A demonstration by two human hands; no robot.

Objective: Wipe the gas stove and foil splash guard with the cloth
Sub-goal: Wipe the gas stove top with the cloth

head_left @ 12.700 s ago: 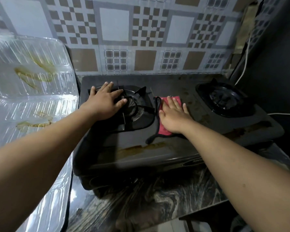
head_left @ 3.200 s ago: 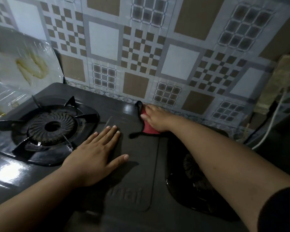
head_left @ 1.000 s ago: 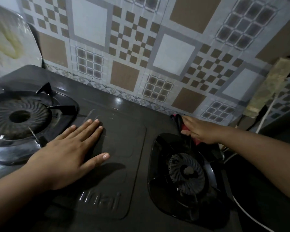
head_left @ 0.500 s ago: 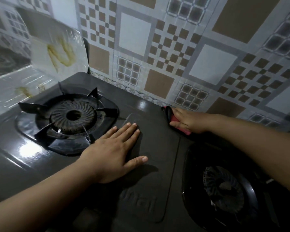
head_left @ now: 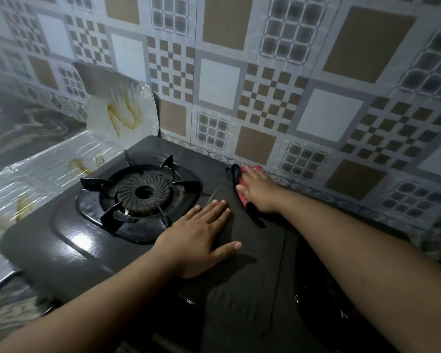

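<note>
The red cloth (head_left: pixel 243 186) lies flat on the back strip of the gas stove (head_left: pixel 239 263), at about 12 o'clock from the middle panel and just beside the tiled wall (head_left: pixel 265 85). The right hand (head_left: pixel 257 191) presses on it with straight fingers; it does not grip the cloth, it only pushes it. A dark edge of the cloth sticks out on both sides of the hand.

The left hand (head_left: pixel 201 240) rests flat on the middle panel with the fingers spread and holds nothing. I think it steadies the stove.

The left burner (head_left: pixel 144 193) with its pointed pan support is at about 10 o'clock from the left hand, very near the fingertips. The foil splash guard (head_left: pixel 117 110) stands at 10 o'clock from the burner, and it carries yellow grease streaks, so this part of the task looks not yet done.

What can go wrong, in my judgement:
- The loose dark edge of the cloth can catch on the pan support if the wipe goes toward 9 o'clock, and then the cloth folds or slips from under the flat hand.
- The stove top looks shiny, maybe wet or greasy, so the left hand can slide toward the support points.
- The foil looks thin; a hard push can bend or tear it.
- The cloth, already used on the stove, can smear grease on the foil.
</note>
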